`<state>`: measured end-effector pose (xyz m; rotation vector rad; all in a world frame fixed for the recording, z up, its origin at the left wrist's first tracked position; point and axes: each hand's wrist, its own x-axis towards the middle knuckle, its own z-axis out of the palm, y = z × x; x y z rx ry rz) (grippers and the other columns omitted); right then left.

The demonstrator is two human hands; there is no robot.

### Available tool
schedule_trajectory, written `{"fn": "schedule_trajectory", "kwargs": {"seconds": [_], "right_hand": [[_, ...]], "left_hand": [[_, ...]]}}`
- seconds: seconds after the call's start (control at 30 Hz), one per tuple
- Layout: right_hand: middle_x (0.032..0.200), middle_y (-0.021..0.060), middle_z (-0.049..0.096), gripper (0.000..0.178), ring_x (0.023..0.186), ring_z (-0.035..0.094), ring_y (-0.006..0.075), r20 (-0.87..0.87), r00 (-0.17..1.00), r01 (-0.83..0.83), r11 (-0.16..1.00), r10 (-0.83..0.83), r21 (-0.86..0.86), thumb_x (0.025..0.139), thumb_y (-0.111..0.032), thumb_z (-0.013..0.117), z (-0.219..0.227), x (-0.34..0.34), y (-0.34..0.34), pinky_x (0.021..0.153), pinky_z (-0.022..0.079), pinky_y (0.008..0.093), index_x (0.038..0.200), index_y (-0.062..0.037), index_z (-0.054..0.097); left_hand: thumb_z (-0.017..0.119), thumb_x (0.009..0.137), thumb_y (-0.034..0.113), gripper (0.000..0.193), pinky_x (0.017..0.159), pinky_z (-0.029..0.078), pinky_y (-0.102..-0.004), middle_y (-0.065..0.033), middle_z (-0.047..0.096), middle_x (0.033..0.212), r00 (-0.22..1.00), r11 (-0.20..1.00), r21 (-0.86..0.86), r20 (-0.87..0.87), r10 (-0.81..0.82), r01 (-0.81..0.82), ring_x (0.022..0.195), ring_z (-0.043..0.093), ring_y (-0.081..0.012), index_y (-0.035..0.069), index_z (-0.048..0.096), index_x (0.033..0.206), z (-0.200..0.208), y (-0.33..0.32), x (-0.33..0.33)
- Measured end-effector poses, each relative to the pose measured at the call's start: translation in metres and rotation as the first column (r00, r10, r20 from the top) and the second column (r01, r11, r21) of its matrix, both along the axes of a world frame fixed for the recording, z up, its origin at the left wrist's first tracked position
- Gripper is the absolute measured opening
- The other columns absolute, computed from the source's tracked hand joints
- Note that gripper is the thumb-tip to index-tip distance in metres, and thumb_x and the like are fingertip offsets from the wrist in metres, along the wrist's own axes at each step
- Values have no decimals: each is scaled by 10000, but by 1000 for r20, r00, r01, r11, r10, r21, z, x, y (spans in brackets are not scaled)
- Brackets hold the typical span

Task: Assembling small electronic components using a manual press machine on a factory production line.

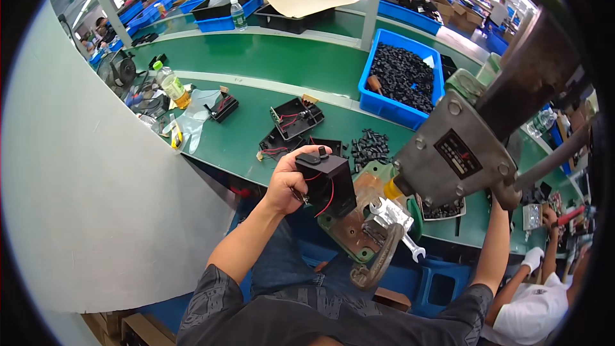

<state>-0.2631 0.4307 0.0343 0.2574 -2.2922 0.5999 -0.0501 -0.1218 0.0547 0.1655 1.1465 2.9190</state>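
My left hand (286,182) is closed around a black plastic housing (336,187), raised in front of the press. A knob stands on top of the housing, and a red wire loops down its open side. A grey arbor press (442,147) leans in from the right, with a yellow-collared ram (392,189) over its green base (365,253). On that base, beside the housing, sit a metal block and an open-end wrench (410,243). My right forearm (492,243) reaches up behind the press body near its lever; the press hides the right hand and its fingers.
More black housings with red wires (298,118) and a pile of small black parts (370,147) lie on the green bench. Behind stands a blue bin (400,77) full of black parts. Left are a drink bottle (172,84) and a fan. A co-worker (532,304) sits at right.
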Motion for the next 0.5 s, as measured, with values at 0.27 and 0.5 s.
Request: {"fn": "schedule_trajectory", "kwargs": {"seconds": [0.27, 0.5], "right_hand": [[1060, 81, 679, 358, 796, 613, 153, 75, 995, 67, 998, -67, 0, 920, -108, 728, 11, 159, -48, 729, 502, 285, 1241, 31, 651], [949, 27, 646, 305, 622, 440, 101, 28, 966, 258, 951, -257, -168, 924, -107, 735, -12, 216, -81, 582, 399, 256, 1206, -2, 688]], "left_hand": [[562, 532, -57, 809, 930, 559, -620, -368, 625, 1174, 947, 943, 134, -148, -286, 306, 1074, 668, -502, -119, 477, 1334, -8, 8, 22], [587, 638, -32, 701, 930, 557, -598, -408, 612, 1177, 875, 847, 240, -235, -423, 474, 1063, 670, -518, -154, 478, 1320, 2, 12, 43]]}}
